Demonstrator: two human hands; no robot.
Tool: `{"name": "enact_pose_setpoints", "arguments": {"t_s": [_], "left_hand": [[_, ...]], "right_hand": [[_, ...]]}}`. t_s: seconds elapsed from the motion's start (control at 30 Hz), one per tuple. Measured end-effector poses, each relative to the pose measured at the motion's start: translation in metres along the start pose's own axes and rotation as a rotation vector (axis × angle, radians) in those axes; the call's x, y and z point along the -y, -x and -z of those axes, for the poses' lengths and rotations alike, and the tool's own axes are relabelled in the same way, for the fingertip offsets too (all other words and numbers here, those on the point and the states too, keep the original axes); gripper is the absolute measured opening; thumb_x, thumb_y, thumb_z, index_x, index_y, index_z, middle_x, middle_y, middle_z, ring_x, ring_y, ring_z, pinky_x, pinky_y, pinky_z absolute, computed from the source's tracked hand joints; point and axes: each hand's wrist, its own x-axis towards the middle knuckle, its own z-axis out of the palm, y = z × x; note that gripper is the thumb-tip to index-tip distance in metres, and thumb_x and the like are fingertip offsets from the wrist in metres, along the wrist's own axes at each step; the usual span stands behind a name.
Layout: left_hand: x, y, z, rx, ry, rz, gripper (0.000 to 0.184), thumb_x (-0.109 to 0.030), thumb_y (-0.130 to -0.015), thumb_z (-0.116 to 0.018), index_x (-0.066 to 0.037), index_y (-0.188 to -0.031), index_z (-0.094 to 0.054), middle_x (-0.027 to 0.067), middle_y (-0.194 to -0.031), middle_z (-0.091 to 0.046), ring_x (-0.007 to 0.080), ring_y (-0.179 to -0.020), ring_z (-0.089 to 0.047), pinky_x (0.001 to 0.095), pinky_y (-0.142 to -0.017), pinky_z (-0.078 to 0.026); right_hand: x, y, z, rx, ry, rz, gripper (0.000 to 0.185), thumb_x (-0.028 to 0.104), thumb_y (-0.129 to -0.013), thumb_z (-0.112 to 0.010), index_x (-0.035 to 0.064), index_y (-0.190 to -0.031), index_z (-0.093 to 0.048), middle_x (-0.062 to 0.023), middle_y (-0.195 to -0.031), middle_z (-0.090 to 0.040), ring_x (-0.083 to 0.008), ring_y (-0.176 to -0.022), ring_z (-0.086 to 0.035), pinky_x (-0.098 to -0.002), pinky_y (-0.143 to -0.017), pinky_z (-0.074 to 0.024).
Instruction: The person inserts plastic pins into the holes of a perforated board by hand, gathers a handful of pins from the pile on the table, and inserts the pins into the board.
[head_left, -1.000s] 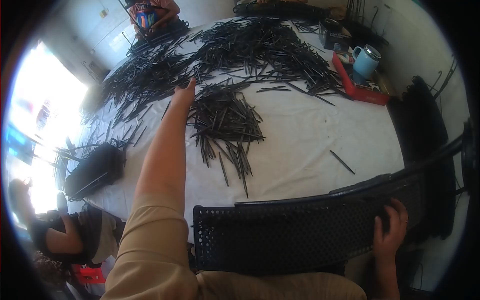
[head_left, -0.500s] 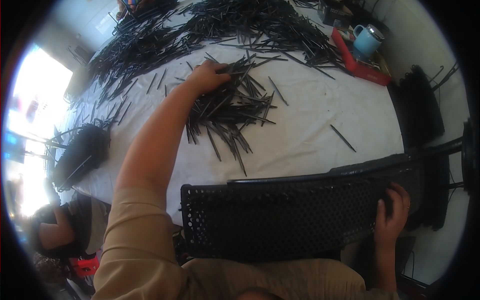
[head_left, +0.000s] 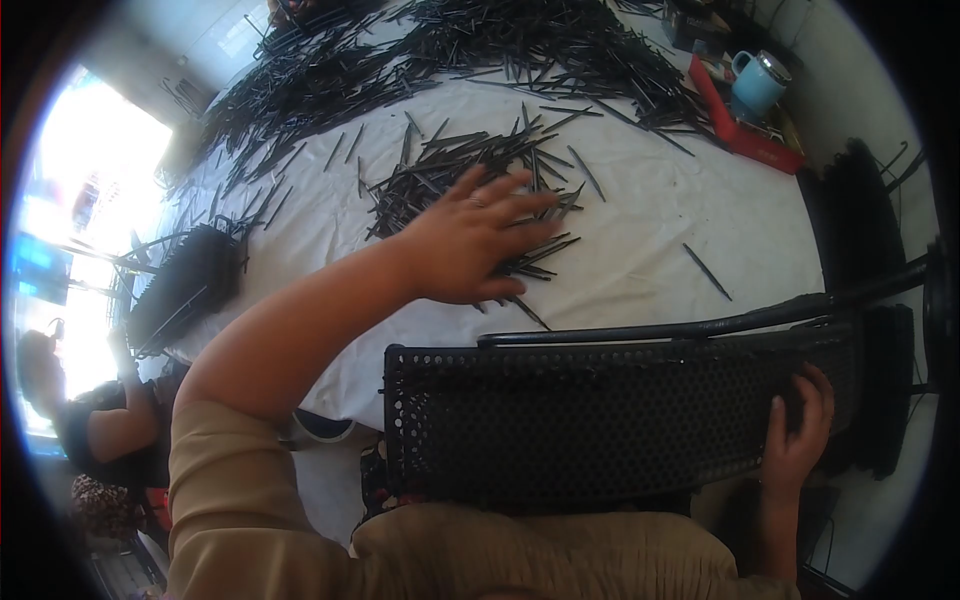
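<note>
My left hand [head_left: 490,238], fingers spread and palm down, is over the near side of a loose pile of thin black pointed sticks [head_left: 420,185] on the white cloth. A ring is on one of its fingers. Whether its palm touches the sticks is hidden. In front of me stands a long black perforated metal tray [head_left: 580,430] with a black bar along its far side. My right hand [head_left: 797,425] rests on the tray's right end, thumb apart from the slightly bent fingers. I see nothing held in it.
A larger heap of black sticks [head_left: 540,45] covers the far table. At the right back, a light blue mug [head_left: 760,82] stands by a red tray [head_left: 745,140]. A single stick [head_left: 707,271] lies at right. Another person's arm [head_left: 122,425] is at the left, near a black rack [head_left: 185,285].
My left hand has come off the far side of the pile, moving toward me and right, with its fingers now spread. My right hand stays on the tray. The view has shifted slightly.
</note>
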Motion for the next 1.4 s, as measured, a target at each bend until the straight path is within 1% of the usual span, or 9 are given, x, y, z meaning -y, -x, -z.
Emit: {"name": "enact_pose_setpoints", "arguments": {"t_s": [0.1, 0.27, 0.53, 0.67, 0.83, 1.03, 1.23, 1.37, 1.4], "left_hand": [[-0.012, -0.037, -0.022, -0.006, 0.067, -0.298, 0.055, -0.035, -0.092, -0.060, -0.022, -0.144, -0.047, 0.0020, -0.155, -0.037, 0.0250, -0.148, -0.023, 0.0558, -0.121, -0.013], [-0.006, -0.044, -0.054, 0.027, 0.111, -0.324, 0.059, -0.040, -0.094, -0.055, -0.018, -0.147, -0.042, 0.0008, -0.156, -0.036, 0.0220, -0.147, -0.026, 0.0509, -0.121, -0.015], [0.052, 0.034, -0.026, -0.035, -0.163, 0.088, 0.057, -0.037, -0.091, -0.061, -0.019, -0.144, -0.047, 0.0031, -0.155, -0.036, 0.0253, -0.148, -0.023, 0.0502, -0.121, -0.015], [0.101, 0.027, -0.029, -0.514, 0.166, 0.731, 0.055, -0.045, -0.090, -0.061, -0.004, -0.126, -0.060, 0.0226, -0.126, -0.056, 0.0377, -0.124, -0.050, 0.0435, -0.106, -0.040], [0.149, -0.019, -0.037, -0.243, 0.419, 1.228, 0.055, -0.045, -0.089, -0.058, 0.003, -0.114, -0.065, 0.0257, -0.123, -0.061, 0.0384, -0.122, -0.053, 0.0429, -0.104, -0.041], [0.185, -0.051, -0.104, -0.016, -0.081, 0.802, 0.035, -0.033, -0.095, -0.054, -0.008, -0.113, -0.068, 0.0190, -0.119, -0.062, 0.0362, -0.112, -0.058, 0.0427, -0.099, -0.045], [0.132, -0.020, -0.067, -0.264, 0.285, 0.528, 0.023, -0.022, -0.090, -0.056, -0.014, -0.107, -0.069, 0.0191, -0.111, -0.063, 0.0400, -0.108, -0.057, 0.0444, -0.096, -0.046], [0.114, -0.002, -0.039, -0.107, 0.378, 0.536, 0.032, -0.029, -0.090, -0.061, -0.011, -0.116, -0.066, 0.0201, -0.122, -0.059, 0.0382, -0.114, -0.056, 0.0426, -0.099, -0.045], [0.103, 0.001, -0.030, -0.080, 0.383, 0.551, 0.053, -0.038, -0.085, -0.067, -0.008, -0.127, -0.058, 0.0211, -0.132, -0.052, 0.0378, -0.123, -0.050, 0.0421, -0.105, -0.041]], "right_hand": [[0.000, 0.000, 0.002, 0.023, 0.008, -0.002, 0.030, 0.002, -0.085, -0.064, -0.0012, -0.114, -0.060, -0.0174, -0.129, -0.055, -0.0318, -0.120, -0.053, -0.0402, -0.102, -0.0423], [-0.005, 0.003, 0.002, 0.038, -0.014, 0.004, 0.027, 0.002, -0.086, -0.062, -0.0019, -0.112, -0.060, -0.0181, -0.127, -0.056, -0.0326, -0.119, -0.054, -0.0397, -0.101, -0.0425], [0.002, -0.002, -0.001, -0.033, -0.064, -0.002, 0.026, 0.001, -0.087, -0.061, -0.0024, -0.113, -0.060, -0.0192, -0.130, -0.054, -0.0327, -0.122, -0.052, -0.0409, -0.103, -0.0413], [0.000, -0.002, 0.000, -0.044, -0.059, 0.009, 0.026, 0.001, -0.088, -0.060, -0.0023, -0.114, -0.059, -0.0196, -0.132, -0.053, -0.0335, -0.124, -0.051, -0.0415, -0.105, -0.0401], [-0.004, 0.002, 0.000, -0.012, -0.088, -0.021, 0.025, 0.002, -0.088, -0.060, -0.0026, -0.112, -0.059, -0.0198, -0.131, -0.053, -0.0330, -0.124, -0.051, -0.0409, -0.105, -0.0401], [-0.004, 0.001, 0.001, -0.013, -0.064, -0.022, 0.020, 0.001, -0.088, -0.060, -0.0023, -0.108, -0.060, -0.0193, -0.125, -0.057, -0.0312, -0.116, -0.056, -0.0393, -0.098, -0.0436], [-0.003, 0.001, 0.001, 0.000, -0.048, -0.012, 0.018, 0.001, -0.088, -0.060, -0.0015, -0.105, -0.061, -0.0183, -0.120, -0.061, -0.0297, -0.110, -0.059, -0.0385, -0.094, -0.0455], [-0.005, 0.002, 0.002, 0.019, -0.051, -0.009, 0.019, 0.001, -0.088, -0.061, -0.0013, -0.107, -0.061, -0.0185, -0.122, -0.059, -0.0297, -0.112, -0.058, -0.0385, -0.095, -0.0454], [-0.006, 0.002, 0.001, 0.020, -0.053, -0.011, 0.019, 0.001, -0.088, -0.061, -0.0013, -0.107, -0.061, -0.0185, -0.122, -0.059, -0.0297, -0.112, -0.058, -0.0385, -0.095, -0.0454]]}}
